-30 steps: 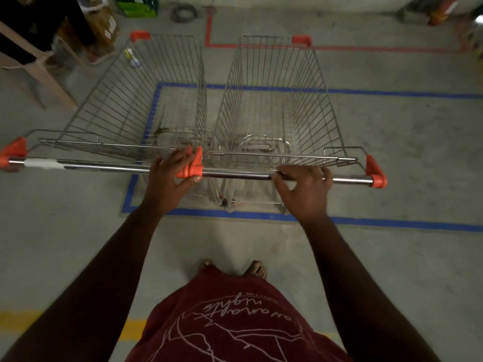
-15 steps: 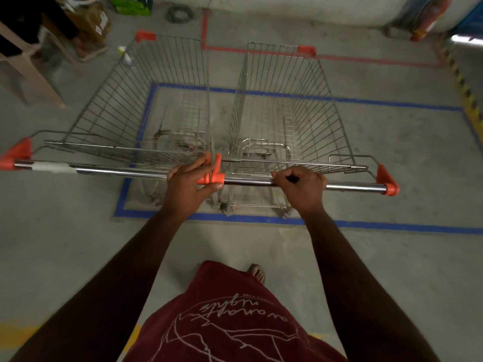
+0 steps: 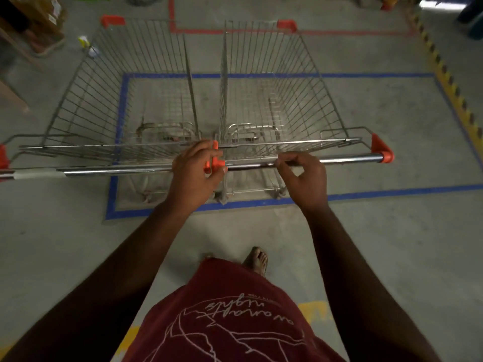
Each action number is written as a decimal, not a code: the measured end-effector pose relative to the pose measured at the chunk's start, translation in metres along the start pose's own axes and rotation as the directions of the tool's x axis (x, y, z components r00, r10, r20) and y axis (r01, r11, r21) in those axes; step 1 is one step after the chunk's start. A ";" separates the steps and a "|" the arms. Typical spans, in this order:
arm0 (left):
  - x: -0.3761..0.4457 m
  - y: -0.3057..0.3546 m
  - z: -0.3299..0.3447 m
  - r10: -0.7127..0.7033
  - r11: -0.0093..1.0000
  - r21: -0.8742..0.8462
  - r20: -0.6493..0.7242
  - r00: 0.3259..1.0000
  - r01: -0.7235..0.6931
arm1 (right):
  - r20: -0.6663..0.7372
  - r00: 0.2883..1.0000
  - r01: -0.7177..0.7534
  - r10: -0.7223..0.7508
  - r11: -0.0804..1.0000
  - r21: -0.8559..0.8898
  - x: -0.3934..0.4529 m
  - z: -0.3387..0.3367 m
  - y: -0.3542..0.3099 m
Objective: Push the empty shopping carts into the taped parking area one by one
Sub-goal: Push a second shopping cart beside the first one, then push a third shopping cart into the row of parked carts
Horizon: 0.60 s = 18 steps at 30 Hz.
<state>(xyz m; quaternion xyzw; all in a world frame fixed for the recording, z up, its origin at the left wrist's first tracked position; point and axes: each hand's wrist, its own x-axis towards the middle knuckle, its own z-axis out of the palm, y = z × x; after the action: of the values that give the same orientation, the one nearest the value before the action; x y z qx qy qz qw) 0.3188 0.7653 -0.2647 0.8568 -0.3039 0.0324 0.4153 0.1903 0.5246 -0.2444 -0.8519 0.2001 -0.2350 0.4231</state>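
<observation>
Two empty wire shopping carts stand side by side, their baskets over the blue taped rectangle [image 3: 366, 195] on the concrete floor. The left cart [image 3: 125, 100] overhangs the tape's left edge, and the right cart [image 3: 300, 95] sits inside it. My left hand [image 3: 193, 171] is closed around the orange end cap [image 3: 215, 163] where the two handle bars meet. My right hand [image 3: 304, 178] curls loosely around the right cart's chrome handle [image 3: 347, 159], holding it with the fingertips. Both handles lie level just short of the near tape line.
A red tape line [image 3: 235, 31] runs beyond the carts. A yellow-and-black hazard stripe [image 3: 449, 82] borders the right side. Boxes and wooden furniture [image 3: 39, 24] crowd the far left. My sandalled foot [image 3: 257, 259] and a yellow floor line [image 3: 312, 309] are behind the handles.
My right hand has gone from lying over the bar to a curled fingertip hold. My view has swung right, revealing the hazard stripe. The left hand stays on the orange cap.
</observation>
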 end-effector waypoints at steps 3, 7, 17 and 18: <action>0.001 0.035 0.012 0.115 0.991 -0.079 0.036 0.993 -0.112 | -0.030 0.994 -0.107 0.109 0.993 0.053 -0.035 -0.016 -0.002; -0.007 0.091 0.046 0.173 0.961 -0.254 0.248 0.953 -0.108 | -0.085 0.967 -0.231 0.241 0.966 0.119 -0.076 -0.063 0.010; 0.006 0.240 0.198 0.314 0.921 -0.385 0.638 0.704 -0.062 | -0.466 0.752 -0.403 0.465 0.885 0.232 -0.152 -0.233 0.091; 0.006 0.261 0.224 0.332 0.918 -0.391 0.662 0.671 -0.069 | -0.497 0.717 -0.416 0.489 0.872 0.258 -0.160 -0.256 0.105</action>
<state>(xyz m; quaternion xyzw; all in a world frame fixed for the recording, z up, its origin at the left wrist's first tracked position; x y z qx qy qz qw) 0.1362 0.4761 -0.2280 0.6783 -0.5360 -0.3096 0.3959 -0.0996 0.3916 -0.2309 -0.6444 0.4992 -0.3699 0.4458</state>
